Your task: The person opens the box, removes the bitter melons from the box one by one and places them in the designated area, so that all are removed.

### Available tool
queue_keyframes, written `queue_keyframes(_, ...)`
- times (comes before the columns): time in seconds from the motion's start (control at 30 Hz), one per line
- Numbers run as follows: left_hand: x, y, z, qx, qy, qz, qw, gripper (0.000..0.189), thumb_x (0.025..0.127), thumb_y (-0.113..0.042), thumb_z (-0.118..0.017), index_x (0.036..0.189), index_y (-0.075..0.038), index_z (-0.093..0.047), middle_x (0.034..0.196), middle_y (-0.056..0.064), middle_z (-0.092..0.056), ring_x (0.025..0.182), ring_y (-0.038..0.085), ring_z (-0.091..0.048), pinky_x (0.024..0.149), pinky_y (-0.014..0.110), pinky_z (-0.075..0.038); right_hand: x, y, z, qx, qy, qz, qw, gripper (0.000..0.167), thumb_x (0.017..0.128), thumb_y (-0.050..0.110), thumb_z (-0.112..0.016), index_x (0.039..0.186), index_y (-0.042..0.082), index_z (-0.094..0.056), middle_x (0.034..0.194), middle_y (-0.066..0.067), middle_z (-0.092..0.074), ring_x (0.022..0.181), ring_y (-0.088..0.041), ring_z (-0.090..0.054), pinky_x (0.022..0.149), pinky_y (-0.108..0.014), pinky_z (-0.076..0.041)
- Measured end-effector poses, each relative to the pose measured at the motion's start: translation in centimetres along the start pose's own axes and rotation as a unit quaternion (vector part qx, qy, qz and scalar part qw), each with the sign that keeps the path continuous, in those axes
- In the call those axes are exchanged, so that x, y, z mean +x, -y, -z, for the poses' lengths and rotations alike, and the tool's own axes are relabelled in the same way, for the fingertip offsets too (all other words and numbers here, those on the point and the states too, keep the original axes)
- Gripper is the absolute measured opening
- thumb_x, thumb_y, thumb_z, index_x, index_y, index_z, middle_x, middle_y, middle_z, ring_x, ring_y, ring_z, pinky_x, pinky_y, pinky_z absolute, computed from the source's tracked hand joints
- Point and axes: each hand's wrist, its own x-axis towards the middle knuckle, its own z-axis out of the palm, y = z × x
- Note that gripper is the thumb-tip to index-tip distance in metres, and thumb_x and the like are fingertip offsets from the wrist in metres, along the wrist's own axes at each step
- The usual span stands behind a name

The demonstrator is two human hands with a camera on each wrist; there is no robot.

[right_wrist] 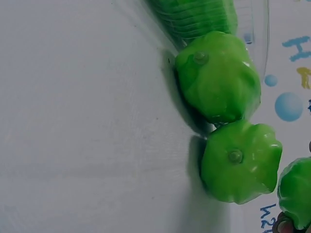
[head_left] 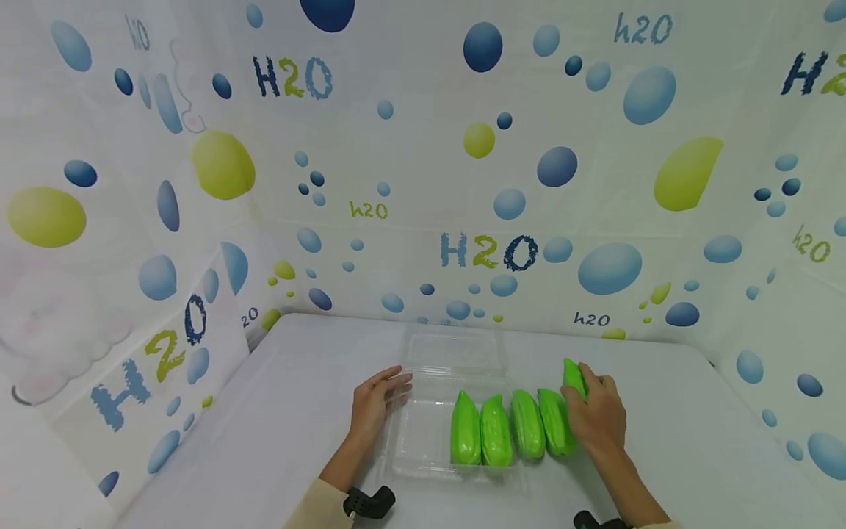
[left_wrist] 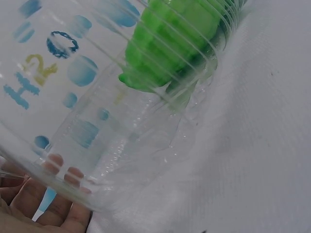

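My left hand (head_left: 374,408) is at the left side of a clear plastic container (head_left: 423,433), its fingertips (left_wrist: 74,175) showing through the wall in the left wrist view. Two glossy green bitter gourds (head_left: 465,433) lie side by side in the container's right half, pointed ends away from me. Two more bitter gourds (head_left: 528,426) lie on the table just right of it, stem ends toward me in the right wrist view. Beyond them, my right hand (head_left: 600,415) grips another bitter gourd (head_left: 573,376) between thumb and fingers; its lower part is hidden by the hand.
The container's clear lid (head_left: 454,349) lies folded back on the far side. A white cloth covers the table (head_left: 291,441). Behind and at both sides stand white sheets (head_left: 423,147) printed with blue and yellow-green bubbles and H2O lettering.
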Motion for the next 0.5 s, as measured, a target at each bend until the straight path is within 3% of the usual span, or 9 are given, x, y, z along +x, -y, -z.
queue_keyframes(0.5, -0.1, 0.0, 0.0, -0.006, 0.004, -0.003, 1.0000, 0.039, 0.105, -0.008, -0.044, 0.138, 0.012, -0.053, 0.127, 0.023, -0.068, 0.119, 0.038, -0.065, 0.097, 0.038, -0.057, -0.3, -2.1, 0.1, -0.006, 0.019, -0.012, 0.9997, 0.055, 0.099, 0.023, -0.057, 0.148, -0.001, -0.047, 0.124, -0.029, -0.051, 0.112, -0.050, -0.055, 0.086, -0.062, -0.046)
